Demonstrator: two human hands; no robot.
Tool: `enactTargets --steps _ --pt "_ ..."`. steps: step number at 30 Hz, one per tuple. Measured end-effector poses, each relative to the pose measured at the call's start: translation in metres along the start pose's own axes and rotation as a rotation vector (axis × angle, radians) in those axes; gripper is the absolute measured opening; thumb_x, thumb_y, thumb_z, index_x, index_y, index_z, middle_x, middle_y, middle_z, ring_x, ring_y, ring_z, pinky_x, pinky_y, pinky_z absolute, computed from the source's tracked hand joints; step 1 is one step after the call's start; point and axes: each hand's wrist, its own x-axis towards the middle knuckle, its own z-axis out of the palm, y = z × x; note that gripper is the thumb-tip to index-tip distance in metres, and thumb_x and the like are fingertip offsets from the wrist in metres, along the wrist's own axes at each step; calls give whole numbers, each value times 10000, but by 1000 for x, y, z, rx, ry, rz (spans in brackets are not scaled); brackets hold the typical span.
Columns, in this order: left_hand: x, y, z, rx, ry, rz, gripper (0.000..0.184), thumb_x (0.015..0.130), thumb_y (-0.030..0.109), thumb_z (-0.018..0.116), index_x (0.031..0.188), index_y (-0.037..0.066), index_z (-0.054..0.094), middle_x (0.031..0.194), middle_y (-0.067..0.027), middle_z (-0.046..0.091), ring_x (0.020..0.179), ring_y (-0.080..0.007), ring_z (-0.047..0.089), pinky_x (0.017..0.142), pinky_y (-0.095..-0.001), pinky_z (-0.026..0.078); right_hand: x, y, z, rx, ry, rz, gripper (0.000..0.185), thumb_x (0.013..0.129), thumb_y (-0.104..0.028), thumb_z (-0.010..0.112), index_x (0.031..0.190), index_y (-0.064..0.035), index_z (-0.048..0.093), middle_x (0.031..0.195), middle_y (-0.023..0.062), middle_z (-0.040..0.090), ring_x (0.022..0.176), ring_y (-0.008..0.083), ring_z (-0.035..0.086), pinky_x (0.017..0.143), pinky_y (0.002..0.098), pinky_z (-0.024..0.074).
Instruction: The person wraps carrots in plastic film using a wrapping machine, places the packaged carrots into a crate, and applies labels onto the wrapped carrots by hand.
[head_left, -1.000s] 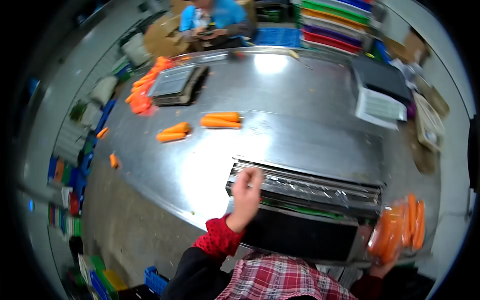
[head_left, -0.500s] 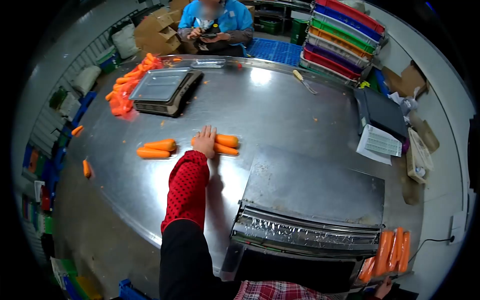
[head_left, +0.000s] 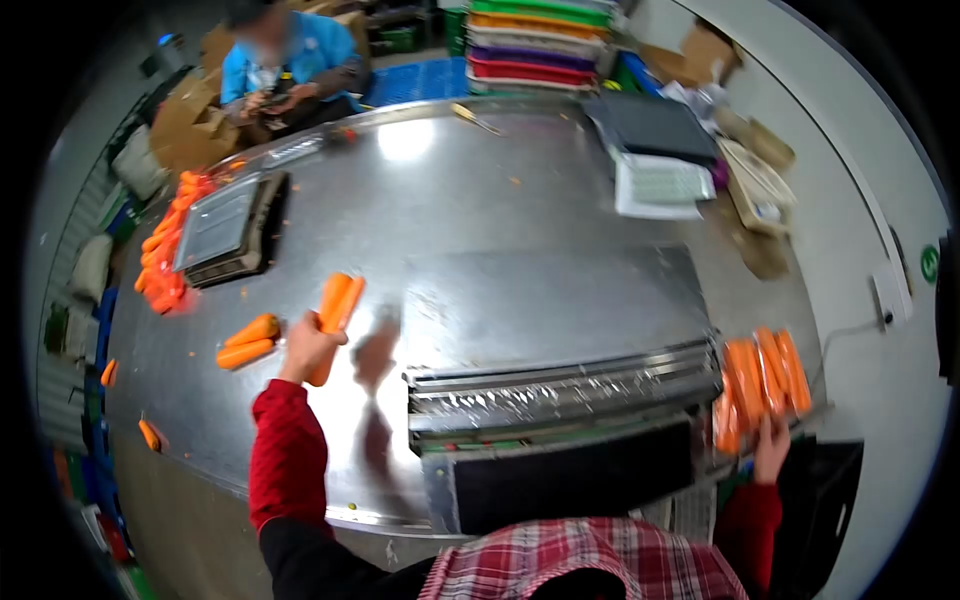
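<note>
My left hand (head_left: 312,350) is closed around a clear pack of carrots (head_left: 340,303), held tilted above the steel table. To its left, two more carrots (head_left: 247,341) lie together on the tabletop. At the far right, my right hand (head_left: 771,450) has its fingers stretched against the near end of several film-wrapped carrot packs (head_left: 743,378), lying side by side. Between my hands stands a film-wrapping machine (head_left: 560,395) with a flat metal plate (head_left: 560,295) behind its rollers.
At the left, a scale (head_left: 228,228) carries a clear tray, beside a red bag of carrots (head_left: 165,262). A knife (head_left: 478,119) lies at the far edge. A dark machine (head_left: 655,125), papers (head_left: 662,187) and a basket (head_left: 757,185) sit back right. Across the table is a person in blue (head_left: 305,60).
My left hand has closed on the carrot pack and lifted it, tilting it and drawing it nearer. My right hand has moved up against the wrapped packs. The view has turned right.
</note>
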Motion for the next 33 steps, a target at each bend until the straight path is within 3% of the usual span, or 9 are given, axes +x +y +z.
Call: enactTargets --steps 6,14,17,19,21,26,31,32,33 --pt "-79 173 4 226 18 747 642 555 398 796 1035 20 600 936 -177 619 872 -349 614 784 -425 502 25 -167 112 331 -254 -223 247 939 -104 597 1146 28 570 1017 75 629 829 116 599 701 237 493" --pt "-104 270 118 447 -226 944 935 532 557 820 1240 24 524 1117 -195 567 1069 -373 542 922 -454 440 5 -234 218 72 -520 -644 285 846 -204 692 1052 -20 623 1009 113 636 783 217 643 662 331 512" --pt "-116 228 96 95 228 1126 738 709 500 761 1232 30 535 1188 -184 561 1105 -351 530 969 -463 411 19 -216 188 -169 -567 -624 257 836 -282 687 876 -28 669 818 120 668 711 285 653 633 390 504" --pt "-147 185 68 207 434 846 447 745 383 758 919 -16 656 778 -193 660 720 -327 657 614 -390 512 32 -203 159 -557 -645 -550 398 834 -440 641 708 -68 702 638 131 643 655 331 648 615 410 498" --pt "-172 151 50 530 134 507 438 779 427 699 625 17 678 519 -133 602 487 -315 615 518 -386 504 26 -183 153 -642 -798 -462 440 818 -491 637 701 -78 731 629 141 640 649 339 644 621 413 506" --pt "-165 124 68 268 -95 305 395 845 332 626 665 -16 680 560 -127 623 552 -275 632 592 -363 510 16 -177 182 -445 -995 -420 403 838 -404 647 727 -24 717 598 124 635 571 278 624 572 373 491" --pt "-208 133 21 -942 -636 -151 273 927 150 516 693 11 543 570 -87 541 512 -160 515 509 -296 435 -8 -201 111 585 -1091 688 281 940 -162 475 678 -60 460 530 89 477 413 171 459 389 290 364" --pt "-204 152 11 -1131 -570 13 281 932 154 515 693 10 540 575 -102 550 518 -171 519 527 -306 452 -9 -209 111 802 -948 741 264 928 -151 479 679 -67 452 532 111 479 400 198 456 386 296 375" --pt "-196 176 5 -1306 -504 163 288 938 158 513 692 10 536 579 -118 560 524 -182 523 545 -316 469 7 -202 125 1093 -1007 331 252 926 -148 486 688 -78 444 637 131 554 463 215 508 451 304 440"
